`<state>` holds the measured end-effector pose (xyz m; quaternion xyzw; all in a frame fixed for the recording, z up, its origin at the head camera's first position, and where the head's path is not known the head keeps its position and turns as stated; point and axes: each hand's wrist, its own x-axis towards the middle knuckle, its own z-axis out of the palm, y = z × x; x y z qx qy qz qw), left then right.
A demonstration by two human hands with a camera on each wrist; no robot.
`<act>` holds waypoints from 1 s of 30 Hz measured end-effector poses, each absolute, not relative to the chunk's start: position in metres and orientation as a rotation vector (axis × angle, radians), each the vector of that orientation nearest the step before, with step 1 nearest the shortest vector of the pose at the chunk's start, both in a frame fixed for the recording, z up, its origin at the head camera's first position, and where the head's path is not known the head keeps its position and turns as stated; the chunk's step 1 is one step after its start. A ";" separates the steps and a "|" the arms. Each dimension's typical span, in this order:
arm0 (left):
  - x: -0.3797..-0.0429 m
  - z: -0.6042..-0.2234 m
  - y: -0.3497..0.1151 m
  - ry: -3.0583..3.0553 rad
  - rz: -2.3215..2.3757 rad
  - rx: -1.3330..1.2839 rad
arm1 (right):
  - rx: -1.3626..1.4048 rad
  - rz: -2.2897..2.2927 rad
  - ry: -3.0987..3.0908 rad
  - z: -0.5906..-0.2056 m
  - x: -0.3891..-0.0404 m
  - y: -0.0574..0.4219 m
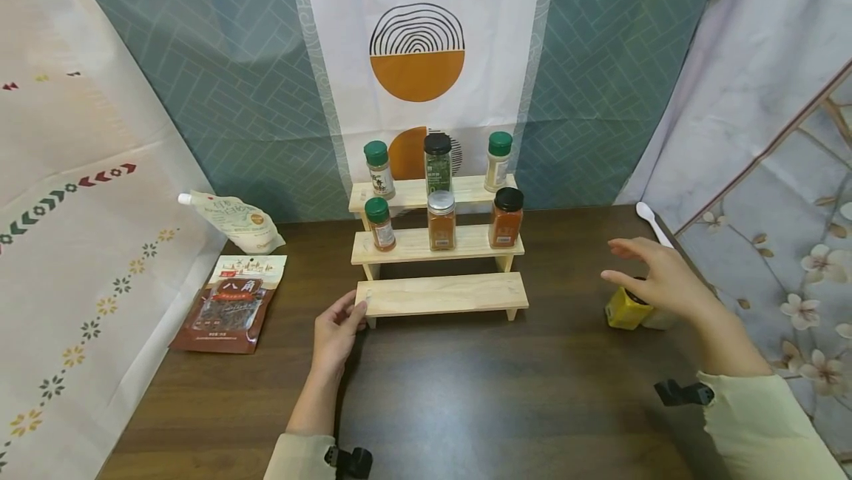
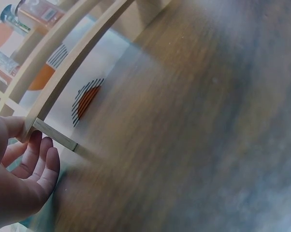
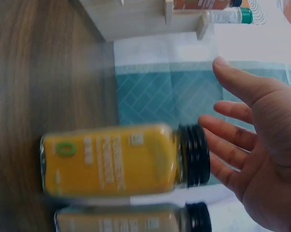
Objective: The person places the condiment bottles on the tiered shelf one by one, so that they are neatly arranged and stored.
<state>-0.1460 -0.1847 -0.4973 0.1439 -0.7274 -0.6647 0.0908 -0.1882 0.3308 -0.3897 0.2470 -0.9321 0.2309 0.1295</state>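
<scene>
With thumb on top and fingers curled beneath, my left hand (image 1: 336,333) pinches the left end of the lowest step of a three-tier wooden rack (image 1: 442,293). In the left wrist view the same hand (image 2: 27,176) is at the board's corner beside a short leg. My right hand (image 1: 665,276) hovers with spread, slightly bent fingers by a yellow turmeric powder jar (image 1: 626,310). The right wrist view has this jar (image 3: 109,159) with its black lid right by the fingers, and a second, paler jar (image 3: 121,220) alongside. Nothing is in the right hand.
Spice bottles stand on the upper two tiers, among them a silver-capped jar (image 1: 441,221) and a black-capped green one (image 1: 438,166). At left lie a brown star anise packet (image 1: 229,310) and a spouted pouch (image 1: 236,221). A white spoon (image 1: 652,222) lies by the right-hand cloth.
</scene>
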 end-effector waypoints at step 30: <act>-0.145 -0.496 -0.184 -2.170 -1.978 0.415 | 0.737 0.451 -2.757 -0.407 -0.175 0.365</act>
